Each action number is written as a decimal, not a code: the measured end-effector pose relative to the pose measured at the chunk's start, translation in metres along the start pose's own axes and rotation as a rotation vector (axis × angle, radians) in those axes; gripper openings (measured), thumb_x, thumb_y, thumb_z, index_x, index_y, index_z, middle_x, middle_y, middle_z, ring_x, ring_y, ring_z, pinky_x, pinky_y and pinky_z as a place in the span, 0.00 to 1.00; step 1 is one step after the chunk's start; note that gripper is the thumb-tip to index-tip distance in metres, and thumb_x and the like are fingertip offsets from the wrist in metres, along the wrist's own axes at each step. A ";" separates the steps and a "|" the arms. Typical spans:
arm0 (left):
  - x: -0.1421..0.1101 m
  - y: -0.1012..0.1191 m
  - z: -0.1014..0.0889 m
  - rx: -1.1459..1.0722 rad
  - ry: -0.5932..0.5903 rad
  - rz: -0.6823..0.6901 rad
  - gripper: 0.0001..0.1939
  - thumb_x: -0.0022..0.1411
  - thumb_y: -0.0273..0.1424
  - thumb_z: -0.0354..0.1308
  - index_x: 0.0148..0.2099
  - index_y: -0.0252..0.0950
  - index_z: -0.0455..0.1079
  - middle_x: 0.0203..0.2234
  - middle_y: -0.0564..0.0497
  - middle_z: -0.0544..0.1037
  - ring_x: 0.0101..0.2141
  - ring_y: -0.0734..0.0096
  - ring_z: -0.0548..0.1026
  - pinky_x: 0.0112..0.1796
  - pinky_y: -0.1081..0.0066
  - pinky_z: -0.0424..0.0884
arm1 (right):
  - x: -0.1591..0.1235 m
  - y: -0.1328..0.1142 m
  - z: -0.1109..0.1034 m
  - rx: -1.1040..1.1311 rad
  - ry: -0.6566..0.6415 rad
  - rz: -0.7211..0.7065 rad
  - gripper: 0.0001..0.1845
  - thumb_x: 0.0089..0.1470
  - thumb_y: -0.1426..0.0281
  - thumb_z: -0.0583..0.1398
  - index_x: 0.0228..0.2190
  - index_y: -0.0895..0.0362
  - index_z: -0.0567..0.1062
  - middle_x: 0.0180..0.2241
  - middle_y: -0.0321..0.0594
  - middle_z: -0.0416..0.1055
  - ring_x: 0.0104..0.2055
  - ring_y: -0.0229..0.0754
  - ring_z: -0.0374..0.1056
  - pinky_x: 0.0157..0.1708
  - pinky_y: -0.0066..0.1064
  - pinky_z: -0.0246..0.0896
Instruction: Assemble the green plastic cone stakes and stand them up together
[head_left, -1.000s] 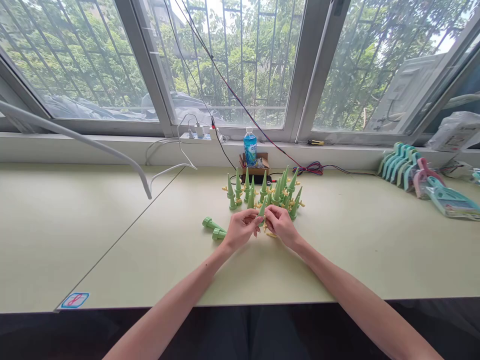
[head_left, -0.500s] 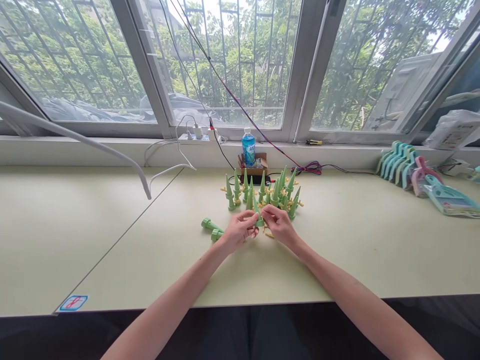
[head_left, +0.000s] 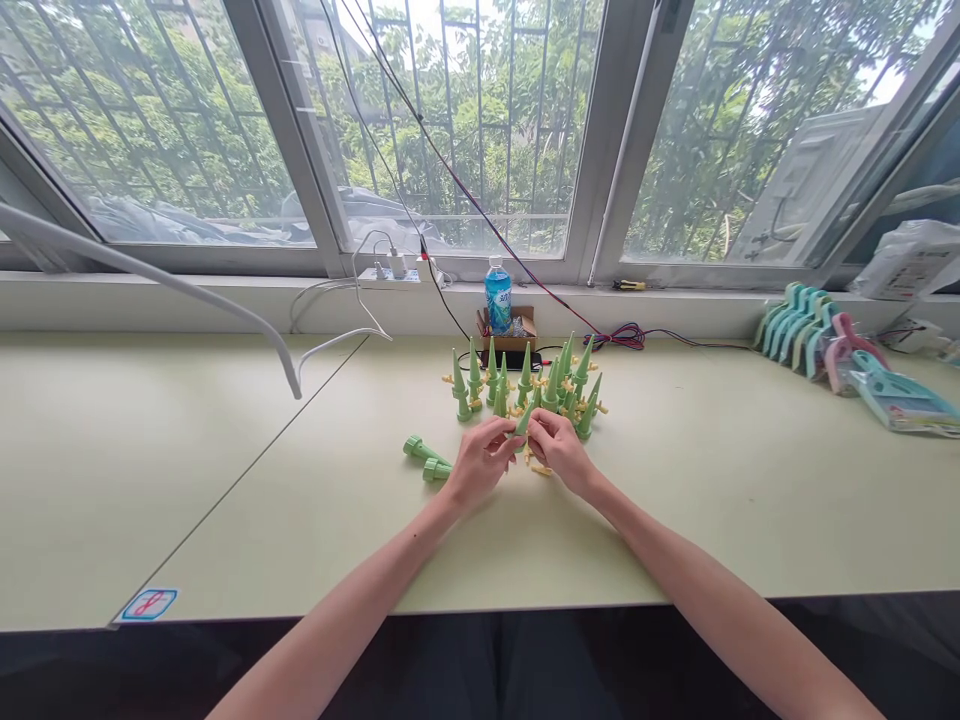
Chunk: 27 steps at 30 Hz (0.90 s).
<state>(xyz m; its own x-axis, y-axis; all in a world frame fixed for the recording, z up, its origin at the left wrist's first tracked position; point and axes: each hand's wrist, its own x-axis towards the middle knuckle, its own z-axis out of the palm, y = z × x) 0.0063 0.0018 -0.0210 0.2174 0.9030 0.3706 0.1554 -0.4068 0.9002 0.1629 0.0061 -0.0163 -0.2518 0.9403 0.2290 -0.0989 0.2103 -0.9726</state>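
My left hand (head_left: 480, 460) and my right hand (head_left: 559, 452) meet at the middle of the pale green table (head_left: 712, 500). Both pinch one green cone-shaped spike (head_left: 523, 420) that sticks up between the fingertips, tilted to the right. A small yellow part on it is mostly hidden by my fingers. Just behind my hands stands a cluster of several upright green spikes (head_left: 525, 385) with yellow fittings. Two more green spikes (head_left: 426, 458) lie on their sides left of my left hand. A few loose yellow pieces (head_left: 540, 468) lie under my right hand.
A blue-labelled water bottle (head_left: 499, 295) and a small cardboard box (head_left: 510, 330) stand at the windowsill. Red and black cables (head_left: 622, 338) run along the back. Teal and pink plastic items (head_left: 825, 345) are stacked at the far right. A white curved tube (head_left: 187, 290) crosses the left side.
The spike between my fingers has been tilted and turned slightly; my hands stay together in the same spot.
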 end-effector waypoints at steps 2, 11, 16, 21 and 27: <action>0.000 0.000 0.000 0.002 -0.007 0.002 0.14 0.58 0.43 0.60 0.35 0.35 0.71 0.27 0.51 0.71 0.21 0.77 0.70 0.22 0.74 0.67 | 0.000 0.001 0.000 0.004 0.003 0.000 0.18 0.57 0.57 0.57 0.24 0.54 0.62 0.15 0.26 0.50 0.16 0.31 0.43 0.15 0.25 0.38; 0.000 0.011 0.000 -0.280 -0.086 -0.180 0.18 0.56 0.45 0.62 0.36 0.34 0.67 0.22 0.54 0.70 0.19 0.74 0.72 0.21 0.73 0.67 | -0.003 0.001 0.001 -0.218 0.081 -0.183 0.18 0.60 0.57 0.55 0.25 0.55 0.65 0.20 0.30 0.53 0.21 0.33 0.47 0.20 0.27 0.43; 0.001 0.010 -0.002 -0.409 -0.133 -0.253 0.19 0.55 0.45 0.63 0.36 0.34 0.66 0.21 0.56 0.68 0.20 0.75 0.71 0.22 0.74 0.66 | -0.003 0.000 0.001 -0.257 0.084 -0.211 0.18 0.61 0.57 0.55 0.25 0.56 0.64 0.21 0.31 0.53 0.22 0.33 0.47 0.20 0.27 0.43; 0.004 0.010 -0.005 -0.457 -0.161 -0.307 0.20 0.54 0.45 0.64 0.38 0.34 0.67 0.22 0.55 0.70 0.21 0.76 0.71 0.24 0.73 0.67 | -0.002 0.003 0.000 -0.231 0.091 -0.207 0.19 0.59 0.55 0.56 0.24 0.56 0.64 0.20 0.30 0.54 0.20 0.32 0.48 0.19 0.27 0.44; 0.007 0.017 -0.009 -0.517 -0.135 -0.414 0.25 0.51 0.45 0.67 0.43 0.34 0.66 0.24 0.53 0.74 0.21 0.76 0.72 0.26 0.73 0.67 | 0.000 0.002 -0.004 -0.121 0.003 -0.132 0.19 0.59 0.53 0.55 0.27 0.55 0.64 0.14 0.27 0.55 0.16 0.32 0.51 0.16 0.26 0.46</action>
<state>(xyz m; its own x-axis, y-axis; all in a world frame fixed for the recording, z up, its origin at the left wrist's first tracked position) 0.0020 0.0028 -0.0008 0.3628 0.9314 -0.0305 -0.2220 0.1181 0.9679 0.1662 0.0079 -0.0182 -0.2412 0.9031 0.3553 -0.0139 0.3629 -0.9317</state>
